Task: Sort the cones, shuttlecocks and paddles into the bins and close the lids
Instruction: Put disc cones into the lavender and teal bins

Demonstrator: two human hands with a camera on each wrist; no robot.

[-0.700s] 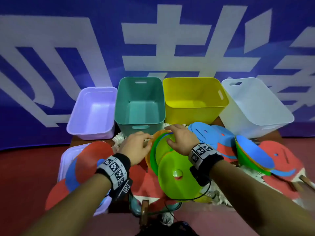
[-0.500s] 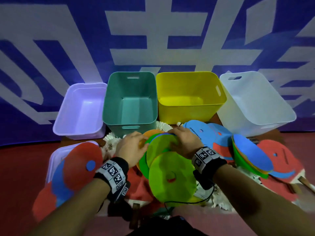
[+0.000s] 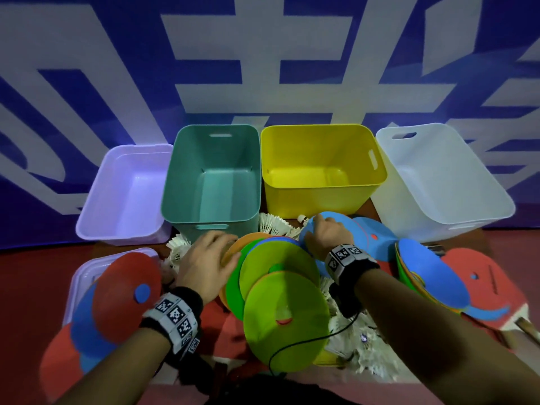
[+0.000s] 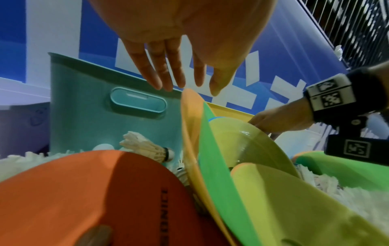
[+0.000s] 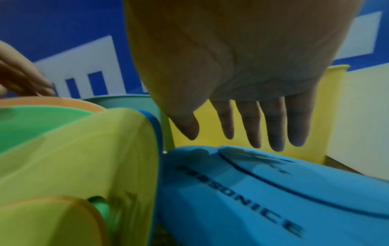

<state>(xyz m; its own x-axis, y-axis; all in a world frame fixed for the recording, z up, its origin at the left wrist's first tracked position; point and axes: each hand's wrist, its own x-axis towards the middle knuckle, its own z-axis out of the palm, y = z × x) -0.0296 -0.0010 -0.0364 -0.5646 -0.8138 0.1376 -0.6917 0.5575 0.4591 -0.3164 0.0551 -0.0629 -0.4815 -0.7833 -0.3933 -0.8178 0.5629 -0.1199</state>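
Cones (image 3: pixel 277 276) first: my left hand (image 3: pixel 209 263) and right hand (image 3: pixel 327 235) flank the stack, fingers straight, holding nothing; next I squeeze and lift it binward.

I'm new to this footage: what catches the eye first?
Four open bins stand in a row at the back: lilac, teal, yellow, white. In front, both hands, left and right, flank a tilted stack of bright cones, amid paddles and shuttlecocks.

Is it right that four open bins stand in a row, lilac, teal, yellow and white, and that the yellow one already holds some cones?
Not quite: the head view shows the yellow bin holds nothing. The cones lie in front of the bins. The rest is right.
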